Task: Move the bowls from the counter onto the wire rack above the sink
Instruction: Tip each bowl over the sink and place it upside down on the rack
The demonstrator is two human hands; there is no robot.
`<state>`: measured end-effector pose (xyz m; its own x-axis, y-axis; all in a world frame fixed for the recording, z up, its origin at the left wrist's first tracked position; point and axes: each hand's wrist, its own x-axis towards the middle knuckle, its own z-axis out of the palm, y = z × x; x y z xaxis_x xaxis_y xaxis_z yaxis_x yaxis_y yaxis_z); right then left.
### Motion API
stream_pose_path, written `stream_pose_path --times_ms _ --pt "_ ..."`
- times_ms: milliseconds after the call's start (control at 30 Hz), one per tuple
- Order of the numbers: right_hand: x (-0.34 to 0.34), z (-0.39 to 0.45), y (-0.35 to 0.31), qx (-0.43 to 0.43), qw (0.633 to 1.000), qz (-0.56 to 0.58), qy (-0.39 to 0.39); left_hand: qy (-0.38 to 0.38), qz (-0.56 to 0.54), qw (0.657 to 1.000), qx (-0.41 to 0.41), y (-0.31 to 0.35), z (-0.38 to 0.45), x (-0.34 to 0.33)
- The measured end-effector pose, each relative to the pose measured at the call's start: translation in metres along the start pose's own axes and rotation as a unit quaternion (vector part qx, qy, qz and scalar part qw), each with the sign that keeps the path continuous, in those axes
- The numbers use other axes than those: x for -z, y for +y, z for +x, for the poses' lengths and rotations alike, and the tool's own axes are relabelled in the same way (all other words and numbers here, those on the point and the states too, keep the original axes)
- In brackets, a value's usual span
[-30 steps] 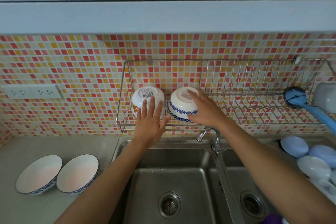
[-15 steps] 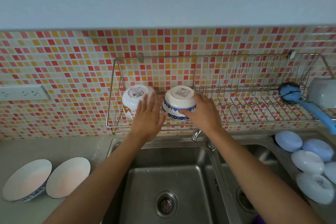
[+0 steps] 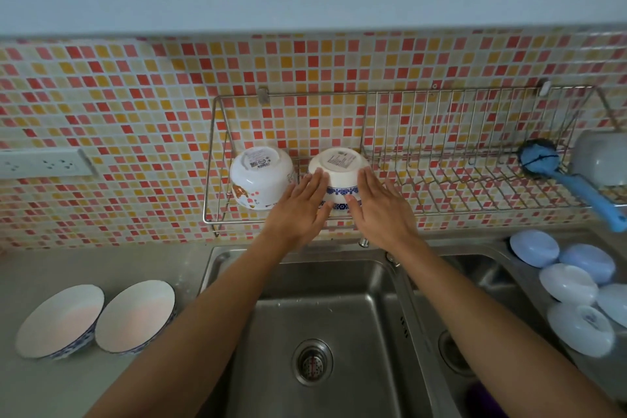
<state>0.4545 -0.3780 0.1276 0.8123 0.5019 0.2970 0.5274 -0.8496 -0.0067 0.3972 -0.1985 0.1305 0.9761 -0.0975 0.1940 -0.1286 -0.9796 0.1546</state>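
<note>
Two upturned bowls sit at the left end of the wire rack (image 3: 441,210): a white bowl with orange marks (image 3: 259,176) and a blue-patterned bowl (image 3: 339,173). My left hand (image 3: 298,210) and my right hand (image 3: 380,210) lie flat with straight fingers against either side of the blue-patterned bowl. Two more blue-rimmed bowls stand upright on the counter at the lower left, one (image 3: 59,321) beside the other (image 3: 135,316).
A double steel sink (image 3: 325,332) lies below the rack, its tap (image 3: 364,243) just under my right wrist. A blue brush (image 3: 573,185) and a grey container (image 3: 602,159) occupy the rack's right end. Several pale lids or dishes (image 3: 570,285) lie at the right. A wall socket (image 3: 44,163) is at the left.
My left hand moved right from the white bowl onto the blue-patterned bowl's left side. My right hand slid off its top to its right side, and the bowl tipped more upright.
</note>
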Motion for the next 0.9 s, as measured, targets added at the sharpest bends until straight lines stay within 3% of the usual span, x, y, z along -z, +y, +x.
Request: stream_pose_path --times_ms 133,267,433,533,600,667,767,900 --pt "0.006 -0.002 -0.003 0.002 1.000 0.018 0.024 0.032 -0.035 0.999 0.020 0.004 -0.021 0.008" --pt "0.003 -0.031 -0.046 0.038 0.978 0.171 0.114 0.104 -0.085 0.990 0.041 -0.004 -0.088 0.015" --pt "-0.013 -0.064 -0.144 0.072 0.930 0.325 0.154 0.127 -0.096 0.972 0.171 -0.058 -0.179 0.010" --pt "-0.026 -0.072 -0.205 0.130 0.910 0.359 0.164 0.117 -0.104 0.954 0.257 -0.101 -0.227 0.009" --pt "-0.035 -0.076 -0.246 0.142 0.905 0.385 0.114 0.113 -0.095 0.940 0.307 -0.132 -0.259 0.007" --pt "-0.049 -0.076 -0.282 0.120 0.908 0.401 0.008 0.115 -0.092 0.924 0.352 -0.161 -0.287 0.002" --pt "-0.083 -0.072 -0.329 0.019 0.892 0.432 -0.134 0.122 -0.124 0.902 0.395 -0.197 -0.319 -0.009" --pt "-0.127 -0.060 -0.379 -0.138 0.857 0.421 -0.264 0.090 -0.146 0.892 0.418 -0.233 -0.341 -0.033"
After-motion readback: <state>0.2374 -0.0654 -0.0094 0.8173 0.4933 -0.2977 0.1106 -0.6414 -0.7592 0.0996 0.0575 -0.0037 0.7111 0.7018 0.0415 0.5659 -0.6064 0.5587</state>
